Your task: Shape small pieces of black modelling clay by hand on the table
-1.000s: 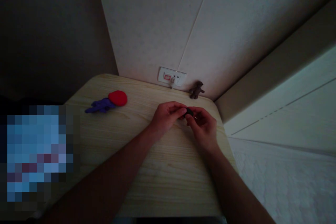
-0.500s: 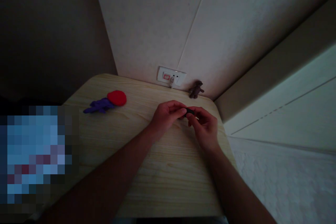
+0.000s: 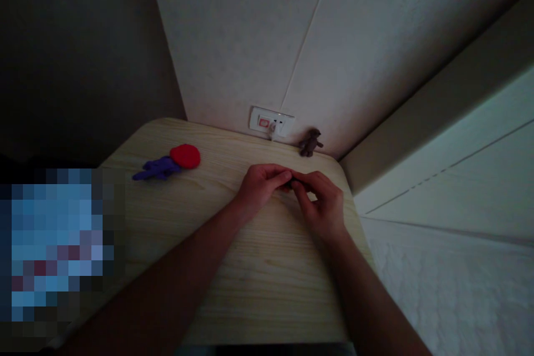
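Observation:
My left hand [image 3: 261, 186] and my right hand [image 3: 321, 203] meet over the far part of a light wooden table [image 3: 258, 278]. Both pinch a small dark lump [image 3: 295, 181] between thumb and fingers; most of it is hidden by the fingers. The room is dim. A red disc [image 3: 185, 156] lies to the left, touching a purple flat figure [image 3: 155, 168]. A small brown figure [image 3: 311, 142] stands at the table's back edge by the wall.
A white wall socket [image 3: 271, 120] sits just above the table's back edge. The wall meets the table behind my hands. To the right lies a pale textured surface [image 3: 450, 283]. A blurred blue patch covers the lower left.
My hands have closed together and dropped slightly toward the table. The dark lump shows less between the fingers than before.

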`<state>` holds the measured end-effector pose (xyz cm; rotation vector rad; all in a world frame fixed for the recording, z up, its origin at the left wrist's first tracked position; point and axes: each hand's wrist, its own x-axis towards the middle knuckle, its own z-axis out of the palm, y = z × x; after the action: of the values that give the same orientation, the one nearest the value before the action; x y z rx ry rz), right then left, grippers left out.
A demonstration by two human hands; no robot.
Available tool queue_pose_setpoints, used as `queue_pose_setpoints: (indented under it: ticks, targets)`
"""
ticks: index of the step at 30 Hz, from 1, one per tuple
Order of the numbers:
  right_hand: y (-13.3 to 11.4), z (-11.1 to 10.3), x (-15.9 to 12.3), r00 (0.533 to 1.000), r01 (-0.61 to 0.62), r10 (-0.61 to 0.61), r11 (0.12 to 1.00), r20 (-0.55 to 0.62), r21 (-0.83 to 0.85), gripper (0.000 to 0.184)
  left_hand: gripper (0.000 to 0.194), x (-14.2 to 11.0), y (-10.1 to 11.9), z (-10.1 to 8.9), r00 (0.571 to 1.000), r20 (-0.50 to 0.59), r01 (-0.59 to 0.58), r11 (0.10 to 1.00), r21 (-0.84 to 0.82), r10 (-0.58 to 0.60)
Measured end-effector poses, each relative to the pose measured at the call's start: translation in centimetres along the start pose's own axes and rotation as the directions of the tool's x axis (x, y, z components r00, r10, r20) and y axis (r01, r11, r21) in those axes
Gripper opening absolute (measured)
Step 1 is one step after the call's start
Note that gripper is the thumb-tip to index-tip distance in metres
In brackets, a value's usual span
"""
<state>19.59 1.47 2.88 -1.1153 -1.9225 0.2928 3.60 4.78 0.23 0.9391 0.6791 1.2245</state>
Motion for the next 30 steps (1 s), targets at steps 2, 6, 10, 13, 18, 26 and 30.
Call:
queue_pose_setpoints:
  ticks: [2,6,10,13,18,26,30]
  targets:
    - [-0.1,0.0,0.0,1.0,0.011,-0.011,1.0,0.01,-0.006,0.024,0.025,0.0,0.0,0.0,1.0,0.008,0.017,0.999,-0.03,-0.017]
    - [-0.1,0.1,-0.1,1.0,-0.016,0.016,1.0,0.01,0.015,0.023,0.024,-0.1,0.0,0.0,1.0,0.014,0.026,0.997,-0.07,-0.025]
    - [0.2,0.5,-0.6,0.991,-0.125,0.129,0.982,-0.023,0.139,0.024,0.026,0.0,-0.1,0.2,1.0,0.027,0.016,0.995,-0.094,-0.014]
    - [0.4,0.9,-0.9,0.977,-0.193,0.21,0.954,-0.049,0.231,0.027,0.029,0.2,-0.3,0.2,1.0,0.002,0.003,0.995,-0.101,-0.003]
    - [0.7,1.1,-0.9,0.965,-0.232,0.256,0.934,-0.057,0.27,0.028,0.03,0.3,-0.4,0.2,0.998,-0.057,0.005,0.994,-0.11,-0.011]
    - [0.4,1.1,-0.6,0.946,-0.285,0.323,0.846,-0.008,0.45,0.021,0.028,0.0,0.1,0.2,0.999,-0.015,-0.031,0.999,-0.021,0.031]
    - [0.3,1.2,-0.4,0.933,-0.291,0.359,0.794,-0.027,0.534,0.024,0.029,0.1,0.1,0.2,0.998,0.007,-0.056,0.997,-0.047,0.056]
